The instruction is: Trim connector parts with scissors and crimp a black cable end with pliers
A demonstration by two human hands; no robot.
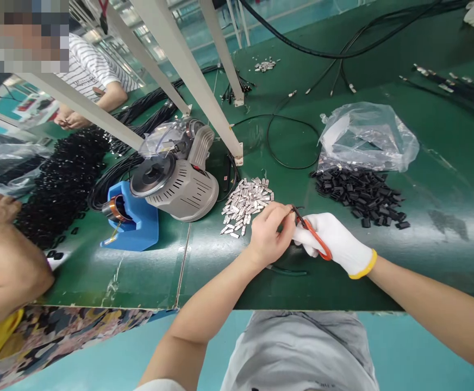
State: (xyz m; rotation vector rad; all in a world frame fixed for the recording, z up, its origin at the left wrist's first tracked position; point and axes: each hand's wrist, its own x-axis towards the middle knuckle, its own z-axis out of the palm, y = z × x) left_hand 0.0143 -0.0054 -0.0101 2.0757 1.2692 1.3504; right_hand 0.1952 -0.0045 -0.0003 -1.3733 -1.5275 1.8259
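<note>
My left hand [270, 233], bare, is closed in a pinch on the end of a thin black cable [289, 270] that runs under my wrist. My right hand [335, 241] wears a white glove with a yellow cuff and grips red-handled scissors [312, 232]. The scissor tips meet my left fingertips at the cable end. Just left of my hands lies a pile of small silver metal shells [245, 203]. Off to the right lies a pile of small black plastic parts [361, 195].
A grey tape dispenser [180, 182] and a blue holder [133, 220] with copper tape stand on the green table [444, 255]. A clear plastic bag [367, 136] lies behind the black parts. Black cables and white frame posts cross the back. Other people's arms are at left.
</note>
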